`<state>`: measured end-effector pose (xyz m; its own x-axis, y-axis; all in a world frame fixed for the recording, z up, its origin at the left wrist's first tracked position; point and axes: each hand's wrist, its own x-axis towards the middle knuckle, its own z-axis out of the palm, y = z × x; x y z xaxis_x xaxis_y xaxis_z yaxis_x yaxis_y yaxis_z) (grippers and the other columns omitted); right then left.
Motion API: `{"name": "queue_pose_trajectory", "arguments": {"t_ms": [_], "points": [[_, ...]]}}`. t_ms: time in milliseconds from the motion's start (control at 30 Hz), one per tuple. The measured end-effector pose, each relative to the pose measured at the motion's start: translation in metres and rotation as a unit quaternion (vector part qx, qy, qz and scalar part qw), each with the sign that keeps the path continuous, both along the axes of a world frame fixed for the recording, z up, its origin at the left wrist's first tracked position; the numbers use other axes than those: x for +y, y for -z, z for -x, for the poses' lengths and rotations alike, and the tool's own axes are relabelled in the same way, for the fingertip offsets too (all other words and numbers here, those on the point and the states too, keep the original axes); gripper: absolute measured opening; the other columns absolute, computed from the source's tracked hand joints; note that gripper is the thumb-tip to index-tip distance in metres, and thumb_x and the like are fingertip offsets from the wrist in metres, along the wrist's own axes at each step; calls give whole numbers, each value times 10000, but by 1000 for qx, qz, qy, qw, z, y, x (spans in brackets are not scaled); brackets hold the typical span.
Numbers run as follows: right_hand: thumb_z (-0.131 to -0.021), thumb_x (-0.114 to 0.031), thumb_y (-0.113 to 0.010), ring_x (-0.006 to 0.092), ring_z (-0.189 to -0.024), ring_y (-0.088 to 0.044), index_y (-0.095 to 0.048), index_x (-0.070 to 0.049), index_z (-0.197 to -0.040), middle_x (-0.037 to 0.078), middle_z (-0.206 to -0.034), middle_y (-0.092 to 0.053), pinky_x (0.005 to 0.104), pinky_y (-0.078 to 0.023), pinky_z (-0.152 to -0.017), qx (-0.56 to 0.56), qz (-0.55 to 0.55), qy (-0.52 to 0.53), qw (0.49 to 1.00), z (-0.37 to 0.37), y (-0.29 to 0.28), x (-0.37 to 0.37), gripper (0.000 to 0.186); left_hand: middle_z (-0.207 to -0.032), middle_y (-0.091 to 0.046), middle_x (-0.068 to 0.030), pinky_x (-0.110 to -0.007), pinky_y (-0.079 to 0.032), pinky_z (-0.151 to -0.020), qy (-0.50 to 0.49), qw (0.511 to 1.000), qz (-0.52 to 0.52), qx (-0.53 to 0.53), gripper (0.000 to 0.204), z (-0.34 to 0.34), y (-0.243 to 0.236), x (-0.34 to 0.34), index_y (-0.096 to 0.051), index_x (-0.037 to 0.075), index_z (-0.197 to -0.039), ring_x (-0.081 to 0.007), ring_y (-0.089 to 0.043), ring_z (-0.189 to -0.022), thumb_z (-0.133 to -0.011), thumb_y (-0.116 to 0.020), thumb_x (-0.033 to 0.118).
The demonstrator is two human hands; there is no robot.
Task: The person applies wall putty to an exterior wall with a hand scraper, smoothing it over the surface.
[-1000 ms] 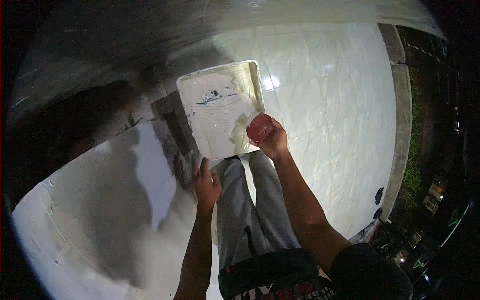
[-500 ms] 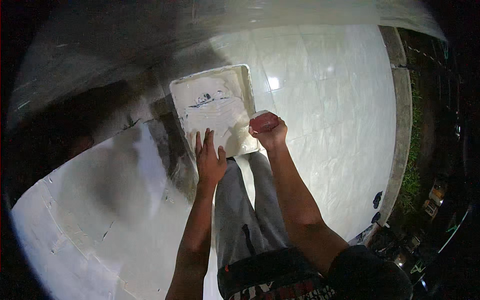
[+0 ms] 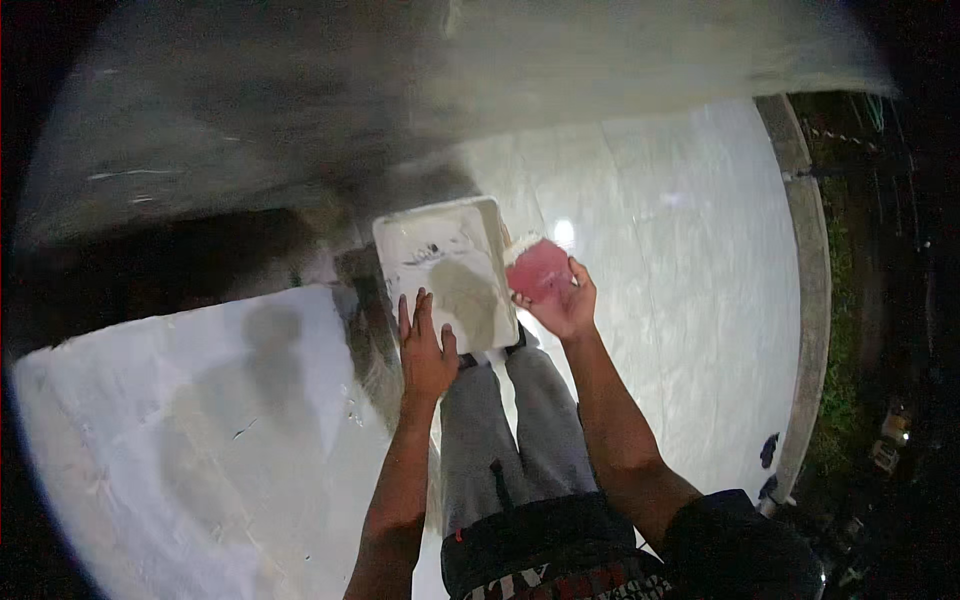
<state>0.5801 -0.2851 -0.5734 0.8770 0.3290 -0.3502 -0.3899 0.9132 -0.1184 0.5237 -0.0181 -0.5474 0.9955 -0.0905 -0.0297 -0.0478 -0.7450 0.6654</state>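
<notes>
My right hand [image 3: 568,308] is closed around a wide red paint brush [image 3: 540,270], whose far edge is pale and ragged like paint-coated bristles. The brush is at the right side of a rectangular white tray [image 3: 488,215], its left tip close to the tray's wall. Pale, thick paint [image 3: 468,290] covers the tray's bottom, with a few dark marks toward its far end. My left hand [image 3: 428,355] has its fingers stretched out over the tray's near left corner. Whether it rests on the tray or hovers cannot be made out.
Glossy pale tiled floor [image 3: 660,300] spreads to the right, ending at a grey curb [image 3: 805,260] with plants beyond. At the left is a white slab [image 3: 240,430] carrying shadows. A grey wall [image 3: 600,90] stands across the far side. Dark footwear [image 3: 769,450] lies near the curb.
The brush has turned so more of its red flat face shows, and my right hand's grip has loosened around it. The view has tilted, placing the tray and hands lower in the picture.
</notes>
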Motion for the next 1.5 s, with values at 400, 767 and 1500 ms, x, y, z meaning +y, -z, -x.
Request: {"name": "queue_pose_trajectory", "arguments": {"t_ms": [400,767,1500], "points": [[-1048,-613,-388,527,-1398,-457,-478,-98,-1520,220,-1513,-527,727,-472,-970,-141,-193,-251,938,-24,-189,158,704,-1606,-401,-235,-555,-205,-1244,-191,955,-27,-225,550,15,-217,93,-400,-44,-1520,-509,-247,-1518,-1011,-496,138],[-1053,-585,-401,470,-1343,-517,-467,-78,-1517,214,-1489,-538,602,-493,-898,-347,-211,-428,807,-61,-369,210,690,-1549,-478,-274,-578,-206,-1229,-298,815,-132,-479,554,78,-388,41,-445,-37,-1473,-493,-240,-1536,-994,-543,222],[-874,-277,-742,407,-1207,-521,-643,-35,-1306,202,-1356,-577,484,-457,-1042,-825,89,339,443,99,-628,245,505,-1485,-544,-277,-595,-263,-1211,-420,510,-530,-532,603,303,-532,-43,-464,-10,-1460,-526,-262,-1515,-870,-551,77]]}}
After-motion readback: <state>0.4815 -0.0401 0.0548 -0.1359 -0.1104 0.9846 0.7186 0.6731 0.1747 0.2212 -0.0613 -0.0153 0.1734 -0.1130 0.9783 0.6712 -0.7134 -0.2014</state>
